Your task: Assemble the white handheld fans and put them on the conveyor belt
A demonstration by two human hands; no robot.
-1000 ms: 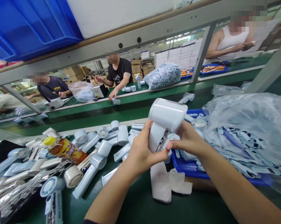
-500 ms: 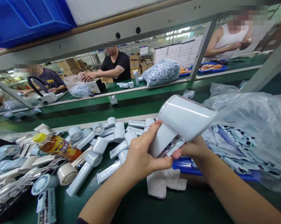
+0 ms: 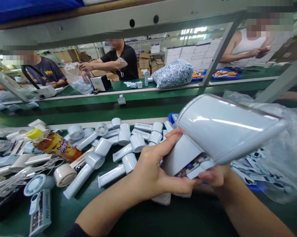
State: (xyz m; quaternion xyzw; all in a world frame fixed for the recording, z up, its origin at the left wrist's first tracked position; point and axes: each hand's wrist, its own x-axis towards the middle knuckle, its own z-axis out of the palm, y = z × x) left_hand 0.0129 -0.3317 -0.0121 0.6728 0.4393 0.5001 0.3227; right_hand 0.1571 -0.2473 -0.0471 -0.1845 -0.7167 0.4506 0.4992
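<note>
As if to bring its underside into view, the left hand (image 3: 153,168) curls round the white handheld fan (image 3: 224,131) while the right hand (image 3: 214,174) pinches its end, lifting it clear above the green conveyor belt (image 3: 163,217) and its loose fans (image 3: 123,148).

Bright, even light falls from overhead ceiling lights (image 3: 194,31), well beyond the left hand (image 3: 160,171). A long glare streak crosses the fan housing (image 3: 227,126) above that hand, and shadows beneath it are soft. The plastic bag (image 3: 284,148) to the hand's right shows a sheen. Wide-angle distortion bends the steel rail (image 3: 128,31) beyond the hand. Mosaic blocks (image 3: 269,21) obscure detail far beyond it.
</note>
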